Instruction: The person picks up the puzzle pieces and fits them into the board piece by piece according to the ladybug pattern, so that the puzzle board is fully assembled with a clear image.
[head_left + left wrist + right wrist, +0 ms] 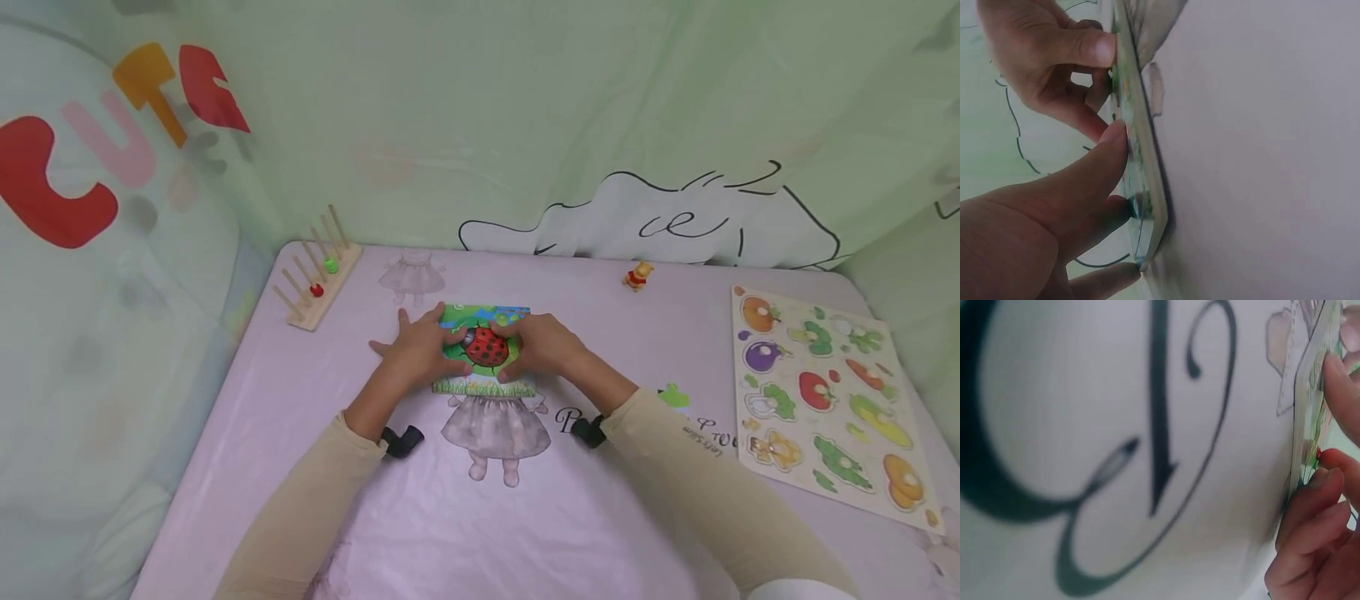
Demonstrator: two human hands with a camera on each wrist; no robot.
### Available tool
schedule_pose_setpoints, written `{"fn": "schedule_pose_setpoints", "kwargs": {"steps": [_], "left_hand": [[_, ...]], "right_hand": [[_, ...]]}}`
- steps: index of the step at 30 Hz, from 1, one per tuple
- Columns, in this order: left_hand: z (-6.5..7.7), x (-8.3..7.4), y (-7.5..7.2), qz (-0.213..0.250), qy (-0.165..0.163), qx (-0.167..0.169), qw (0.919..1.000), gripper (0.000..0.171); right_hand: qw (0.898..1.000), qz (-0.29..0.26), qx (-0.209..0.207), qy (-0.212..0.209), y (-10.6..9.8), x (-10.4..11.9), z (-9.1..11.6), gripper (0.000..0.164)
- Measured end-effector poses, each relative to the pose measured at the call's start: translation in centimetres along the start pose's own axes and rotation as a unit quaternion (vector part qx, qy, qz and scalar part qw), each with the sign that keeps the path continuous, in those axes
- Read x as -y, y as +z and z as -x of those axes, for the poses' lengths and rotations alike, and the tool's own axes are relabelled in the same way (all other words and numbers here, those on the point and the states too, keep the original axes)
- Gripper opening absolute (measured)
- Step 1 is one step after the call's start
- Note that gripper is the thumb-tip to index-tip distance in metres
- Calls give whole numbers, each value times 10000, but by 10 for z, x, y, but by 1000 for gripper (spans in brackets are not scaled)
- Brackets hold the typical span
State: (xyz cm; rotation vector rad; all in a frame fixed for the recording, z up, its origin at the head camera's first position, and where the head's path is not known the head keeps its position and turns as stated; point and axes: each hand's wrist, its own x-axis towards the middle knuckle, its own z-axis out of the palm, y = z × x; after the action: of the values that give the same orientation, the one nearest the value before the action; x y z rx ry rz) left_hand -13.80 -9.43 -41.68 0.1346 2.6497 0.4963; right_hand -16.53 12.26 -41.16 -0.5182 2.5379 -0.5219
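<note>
A square ladybug puzzle board (483, 388), green with a red spotted ladybug (487, 346), lies flat on the table between both hands. My left hand (420, 346) touches its left side with fingers spread. In the left wrist view the left thumb (1115, 134) rests on the board's face, and other fingertips reach its surface and edge. From the right, my right hand (551, 343) holds the board, its thumb on the face and its index finger on the ladybug. The right wrist view shows its other fingers (1310, 512) curled by the edge. Fingers cover the ladybug's sides.
A wooden peg rack (322, 292) with a red and a green bead stands at the back left. A small bear figurine (638, 276) is at the back. On the right lies a vegetable puzzle board (836, 400). A green shape (674, 396) shows beside the right sleeve.
</note>
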Motion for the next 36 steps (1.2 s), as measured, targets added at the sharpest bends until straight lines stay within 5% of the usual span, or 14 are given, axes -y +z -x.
{"fn": "schedule_pose_setpoints", "kwargs": {"steps": [8, 19, 28, 36], "left_hand": [[1, -4, 2, -142, -68, -135, 9998, 69], [4, 3, 7, -718, 1135, -235, 9907, 65], [7, -1, 8, -802, 939, -256, 9920, 72], [7, -3, 10, -829, 915, -271, 9920, 76]], "right_hand": [[9999, 19, 151, 60, -1, -5, -1, 82], [9981, 469, 386, -120, -2, -9, -4, 81], [9969, 256, 717, -184, -7, -12, -6, 87], [9976, 376, 563, -127, -4, -13, -9, 89]]}}
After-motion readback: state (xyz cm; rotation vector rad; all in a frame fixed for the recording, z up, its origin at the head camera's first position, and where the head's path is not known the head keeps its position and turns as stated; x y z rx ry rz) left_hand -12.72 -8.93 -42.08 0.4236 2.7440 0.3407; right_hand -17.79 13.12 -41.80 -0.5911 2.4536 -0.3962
